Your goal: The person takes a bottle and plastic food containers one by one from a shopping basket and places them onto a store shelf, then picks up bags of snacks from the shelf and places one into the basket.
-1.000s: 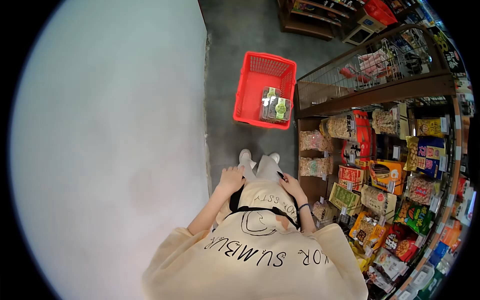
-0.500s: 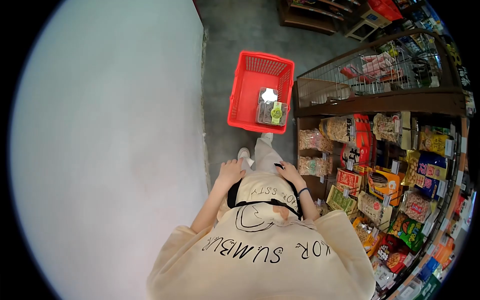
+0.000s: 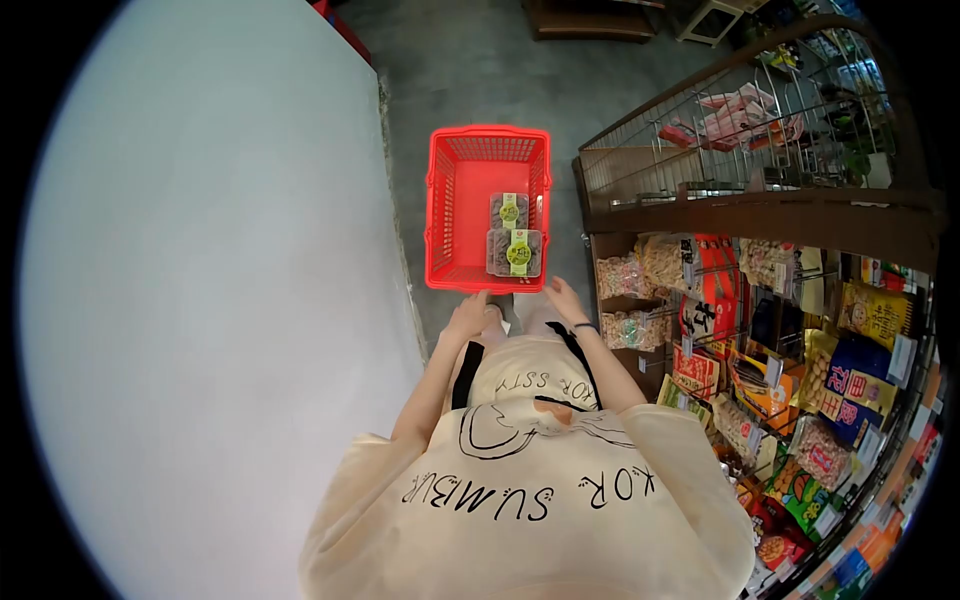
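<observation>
On a grey floor [image 3: 480, 80], the basket [image 3: 462, 220] already holds two boxes [image 3: 500, 258]; the left hand [image 3: 467, 316] and right hand [image 3: 567, 302], loosely open by its near rim [image 3: 470, 287], show no grip yet

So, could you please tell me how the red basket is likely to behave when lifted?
The red basket looks like moulded plastic, so it is probably fairly stiff. Its perforated walls suggest it may be light for its size. With both clear packs at the near right, it could tip toward that corner.
</observation>
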The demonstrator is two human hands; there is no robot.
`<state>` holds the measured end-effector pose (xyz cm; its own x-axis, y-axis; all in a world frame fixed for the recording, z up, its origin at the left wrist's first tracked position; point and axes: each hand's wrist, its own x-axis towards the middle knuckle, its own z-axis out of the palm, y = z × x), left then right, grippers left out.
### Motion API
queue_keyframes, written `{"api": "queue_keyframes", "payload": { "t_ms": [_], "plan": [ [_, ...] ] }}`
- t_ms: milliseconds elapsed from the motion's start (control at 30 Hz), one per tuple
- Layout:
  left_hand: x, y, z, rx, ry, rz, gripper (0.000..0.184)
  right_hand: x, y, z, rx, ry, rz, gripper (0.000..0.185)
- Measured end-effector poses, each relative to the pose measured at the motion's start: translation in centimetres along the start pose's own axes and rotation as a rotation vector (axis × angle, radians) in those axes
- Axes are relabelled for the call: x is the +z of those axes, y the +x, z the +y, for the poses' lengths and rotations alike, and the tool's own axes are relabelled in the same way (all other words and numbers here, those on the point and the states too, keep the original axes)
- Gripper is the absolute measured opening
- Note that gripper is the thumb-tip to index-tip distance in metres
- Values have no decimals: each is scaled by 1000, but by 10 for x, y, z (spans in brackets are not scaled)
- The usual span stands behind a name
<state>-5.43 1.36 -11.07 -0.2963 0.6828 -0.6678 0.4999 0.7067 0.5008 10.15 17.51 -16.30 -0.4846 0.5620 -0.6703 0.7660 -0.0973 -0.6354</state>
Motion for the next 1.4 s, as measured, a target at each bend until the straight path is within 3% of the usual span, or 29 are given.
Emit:
{"api": "queue_keyframes", "payload": {
  "t_ms": [67,100,167,267,367,500,567,633,800,867,933,1000,1067,1333,1400],
  "plan": [
    [22,39,-22,48,-345,157,57,7,19,8,37,157,-9,61],
    [30,57,-27,44,-341,153,57,8,23,6,41,162,-11,61],
    [38,84,-29,-133,-987,224,61,11,32,3,-15,370,-38,62],
    [13,91,-4,-298,-1130,183,57,34,63,24,-145,513,61,52],
    [20,113,-3,-184,-1203,237,59,37,80,29,-103,332,81,51],
    [29,126,-3,-250,-1166,276,57,17,71,-4,-70,187,92,48],
    [45,135,-18,-165,-1164,290,60,23,72,-6,-73,140,112,48],
    [41,134,-18,-223,-1154,190,57,29,72,-4,-70,95,135,48],
    [27,124,3,-374,-1185,44,47,36,57,-12,-27,329,247,44],
    [23,111,14,-317,-1124,310,57,28,44,-28,3,400,190,44],
    [26,100,11,-224,-1163,351,59,30,30,-37,28,468,128,44],
    [27,92,2,-124,-1198,394,61,37,18,-48,-32,790,121,49],
    [31,84,-12,-94,-1035,402,63,39,9,-55,-33,767,117,50],
    [-15,5,28,28,-1158,401,62,34,-47,-86,-151,603,178,54],
    [-26,-12,38,60,-1147,418,62,30,-64,-102,-182,796,143,54]
  ]
}}
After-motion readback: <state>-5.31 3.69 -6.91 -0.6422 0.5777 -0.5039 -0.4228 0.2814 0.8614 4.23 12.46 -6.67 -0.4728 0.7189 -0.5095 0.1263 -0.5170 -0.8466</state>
